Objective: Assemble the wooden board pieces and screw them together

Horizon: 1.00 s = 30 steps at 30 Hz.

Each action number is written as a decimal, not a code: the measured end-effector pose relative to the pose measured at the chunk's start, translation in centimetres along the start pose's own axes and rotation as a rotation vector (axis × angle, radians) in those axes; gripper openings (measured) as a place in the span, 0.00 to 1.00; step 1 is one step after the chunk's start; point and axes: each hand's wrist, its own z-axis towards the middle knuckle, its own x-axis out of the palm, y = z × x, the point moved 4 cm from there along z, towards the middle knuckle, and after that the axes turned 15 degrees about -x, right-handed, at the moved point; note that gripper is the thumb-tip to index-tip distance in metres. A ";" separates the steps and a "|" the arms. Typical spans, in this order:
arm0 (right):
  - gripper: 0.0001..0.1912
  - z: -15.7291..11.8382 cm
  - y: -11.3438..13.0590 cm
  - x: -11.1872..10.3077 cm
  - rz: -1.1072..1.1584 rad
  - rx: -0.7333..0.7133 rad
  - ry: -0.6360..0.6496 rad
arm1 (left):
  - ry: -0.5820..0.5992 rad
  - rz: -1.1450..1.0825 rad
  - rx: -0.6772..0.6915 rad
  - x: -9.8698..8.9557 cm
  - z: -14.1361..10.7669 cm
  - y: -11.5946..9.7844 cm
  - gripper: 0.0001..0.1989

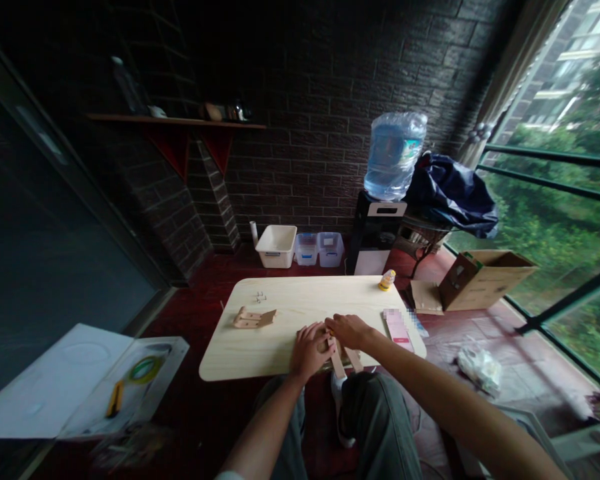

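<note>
From where I stand, the work looks partway through. The wooden strips (337, 363) lie at the near edge of the surface (230, 363), their far ends under the person's fingers. The left hand (310, 348) is closed around that end, steadying it; the right hand (349, 330) has its fingers bunched at the same spot, though I cannot tell whether they pinch wood or something smaller. Whether the strips are joined there is hidden too. Further left, a wooden bracket (250, 320) already has its parts together, apart from both hands. Behind it, a few small screw-like pieces (259, 300) lie loose, apparently unused so far. A yellow-based bottle (387, 280) stands at the far right corner, untouched.
</note>
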 end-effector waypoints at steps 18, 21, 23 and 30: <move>0.17 0.2 0.0 0.0 -0.024 0.006 -0.031 | 0.016 -0.004 -0.003 0.0 0.1 -0.2 0.17; 0.15 0.3 -0.2 -0.1 -0.019 0.031 -0.018 | 0.017 -0.004 -0.006 0.0 0.2 -0.2 0.16; 0.13 0.3 -0.3 0.0 -0.008 0.067 -0.003 | 0.012 -0.003 -0.007 -0.1 0.3 -0.2 0.16; 0.18 -0.1 -0.1 -0.1 0.010 0.096 -0.021 | 0.012 0.004 -0.005 -0.3 0.2 -0.6 0.20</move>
